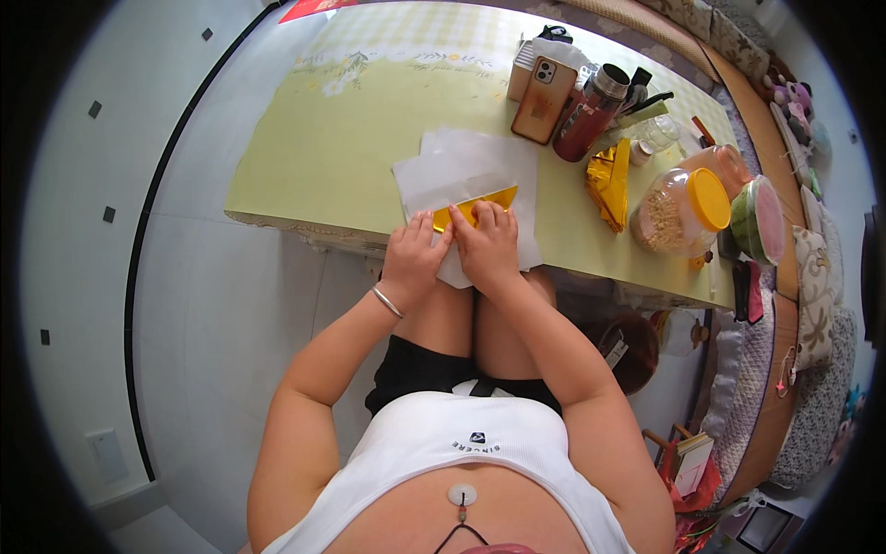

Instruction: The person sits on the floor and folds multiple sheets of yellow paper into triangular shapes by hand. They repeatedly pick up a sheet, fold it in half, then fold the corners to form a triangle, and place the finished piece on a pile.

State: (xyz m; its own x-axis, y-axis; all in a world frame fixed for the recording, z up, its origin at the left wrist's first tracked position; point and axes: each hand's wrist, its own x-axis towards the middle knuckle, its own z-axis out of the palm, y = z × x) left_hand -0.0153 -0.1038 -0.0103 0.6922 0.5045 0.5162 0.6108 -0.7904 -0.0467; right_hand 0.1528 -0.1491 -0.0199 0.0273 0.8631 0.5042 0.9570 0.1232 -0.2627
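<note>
A folded strip of shiny gold foil paper (498, 198) lies slantwise on several loose white sheets (475, 157) at the table's near edge. My left hand (412, 260) holds its left end, fingers bent and pressed on the foil. Beside it, my right hand (487, 247) grips the middle of the strip with curled fingers. The thumbs almost meet, and the fingers hide part of the foil's lower edge. To the right of the sheets rests a stack of folded gold foil pieces (606, 185).
On the table's (323, 166) right side stand a phone (544, 102) leaning on a box, a dark red flask (591, 115), a yellow-lidded jar (674, 214) and a tub with watermelon (759, 220). Below the table sits a dark bin (630, 351).
</note>
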